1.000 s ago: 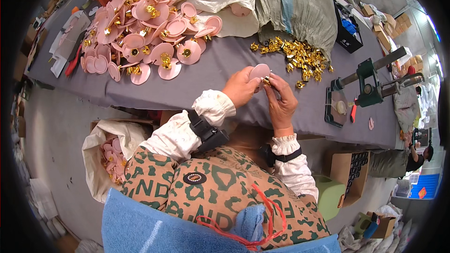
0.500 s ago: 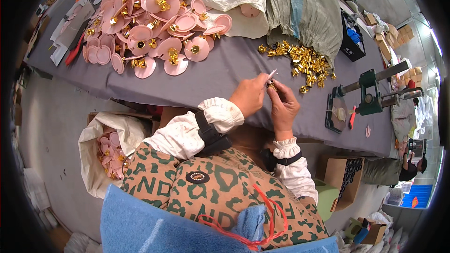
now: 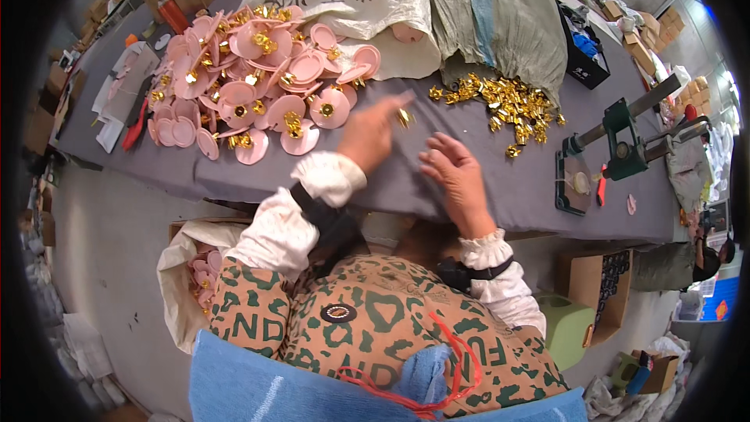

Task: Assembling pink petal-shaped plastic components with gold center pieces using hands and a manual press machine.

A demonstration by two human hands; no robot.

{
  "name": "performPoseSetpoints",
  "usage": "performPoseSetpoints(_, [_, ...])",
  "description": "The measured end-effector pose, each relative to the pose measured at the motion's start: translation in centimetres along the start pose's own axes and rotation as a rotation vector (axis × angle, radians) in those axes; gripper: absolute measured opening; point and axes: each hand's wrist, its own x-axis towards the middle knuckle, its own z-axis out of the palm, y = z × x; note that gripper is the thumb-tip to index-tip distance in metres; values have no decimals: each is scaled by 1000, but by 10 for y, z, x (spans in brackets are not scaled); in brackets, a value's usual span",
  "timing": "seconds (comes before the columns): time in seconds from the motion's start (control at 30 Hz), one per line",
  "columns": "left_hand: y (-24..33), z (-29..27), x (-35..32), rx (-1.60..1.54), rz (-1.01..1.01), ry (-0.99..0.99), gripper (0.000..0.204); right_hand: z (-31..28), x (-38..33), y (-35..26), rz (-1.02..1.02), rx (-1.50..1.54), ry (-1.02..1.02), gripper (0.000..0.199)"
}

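Over the middle of the grey-covered table, my left hand (image 3: 367, 139) pinches a pink disc with a gold metal fitting (image 3: 404, 118) under it; motion smears both. My right hand (image 3: 461, 184) is apart from it, to the right and nearer, fingers slightly spread and holding nothing. To the left of my left hand lies a heap of pink discs (image 3: 330, 108), many with gold fittings attached. Beyond my right hand is a loose pile of small gold fittings (image 3: 512, 105), spilling by the mouth of a greenish woven sack (image 3: 508, 31).
A white woven sack (image 3: 344, 0) lies behind the discs. At the right stands a green hand press (image 3: 621, 152), with a red-handled tool (image 3: 601, 186) beside it. Below the table's near edge are an open cloth sack (image 3: 181, 273) of pink pieces and a cardboard box (image 3: 578, 277).
My hands have separated. The left one has moved leftward with the pink disc and gold fitting, while the right has let go and opened. The whole view has shifted slightly.
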Motion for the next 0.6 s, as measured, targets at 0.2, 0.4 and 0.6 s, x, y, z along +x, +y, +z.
performPoseSetpoints(0.2, [-19,-63,67,354,-6,271,40,-74,-13,-10,-314,-309,283,26])
performPoseSetpoints(0.4, [-23,64,29,88,-35,21,48,-134,-50,-13,-533,-659,477,15])
performPoseSetpoints(0.6, [-32,128,70,347,-254,-146,66,-188,-104,-18,-588,-882,701,20])
